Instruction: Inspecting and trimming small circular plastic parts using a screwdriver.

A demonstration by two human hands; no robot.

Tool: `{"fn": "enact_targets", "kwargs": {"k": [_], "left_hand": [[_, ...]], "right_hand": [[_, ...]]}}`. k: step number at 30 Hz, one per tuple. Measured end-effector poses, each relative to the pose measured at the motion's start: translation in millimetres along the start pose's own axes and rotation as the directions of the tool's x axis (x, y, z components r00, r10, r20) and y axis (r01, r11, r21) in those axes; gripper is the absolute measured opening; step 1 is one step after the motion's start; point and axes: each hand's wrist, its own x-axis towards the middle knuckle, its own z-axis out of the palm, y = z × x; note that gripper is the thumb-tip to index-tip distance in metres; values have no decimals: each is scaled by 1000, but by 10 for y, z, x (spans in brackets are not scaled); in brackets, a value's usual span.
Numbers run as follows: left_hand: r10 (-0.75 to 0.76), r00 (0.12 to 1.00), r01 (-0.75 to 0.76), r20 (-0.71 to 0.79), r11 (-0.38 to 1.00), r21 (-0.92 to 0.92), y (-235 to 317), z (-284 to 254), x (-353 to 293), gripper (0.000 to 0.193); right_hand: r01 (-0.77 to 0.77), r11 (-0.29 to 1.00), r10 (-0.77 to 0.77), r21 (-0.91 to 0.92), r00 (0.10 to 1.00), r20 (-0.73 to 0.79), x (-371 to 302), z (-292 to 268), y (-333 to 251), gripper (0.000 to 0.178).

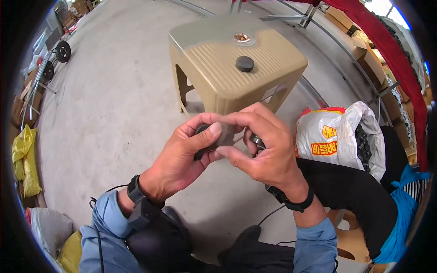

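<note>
left hand (pixel 178 152) pinching dark round piece (pixel 212 146), right hand (pixel 272 148) curled round shiny metal part (pixel 257 140), black disc (pixel 245 64) on beige stool (pixel 273 52) beyond both hands

dark disc (pixel 202 129), left hand (pixel 180 152), metallic piece (pixel 256 139), right hand (pixel 274 152)

Seemingly a workshop or storeroom, grey concrete floor (pixel 114 82), metal tube frames (pixel 284 17), cardboard boxes (pixel 369 66) heaped along the right side, yellow bags (pixel 26 157) at the left edge, white sack (pixel 314 129) of small dark parts (pixel 363 146), tan plastic stool (pixel 223 77)
</note>
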Motion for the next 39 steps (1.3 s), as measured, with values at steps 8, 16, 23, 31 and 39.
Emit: {"fn": "enact_targets", "kwargs": {"k": [8,16,23,31,39], "left_hand": [[-8,998,15,-63,993,117,-20,87,4,24],[-49,999,47,14,991,127,-77,35,56,25],[-14,1000,14,-3,933,359,28,46,-10,32],[145,989,-126,0,861,492,65,58,-44,31],[191,981,-164,-26,898,408,36,49,-49,25]], "right_hand": [[147,971,-151,-190,988,-9,-1,-52,111,40],[135,981,-137,-139,991,-3,-48,-59,167,41],[212,930,-204,-301,977,58,-43,-172,166,38],[131,973,-127,-188,991,31,-22,-175,143,48],[117,985,-124,-128,991,-51,-19,-18,195,40]]}}
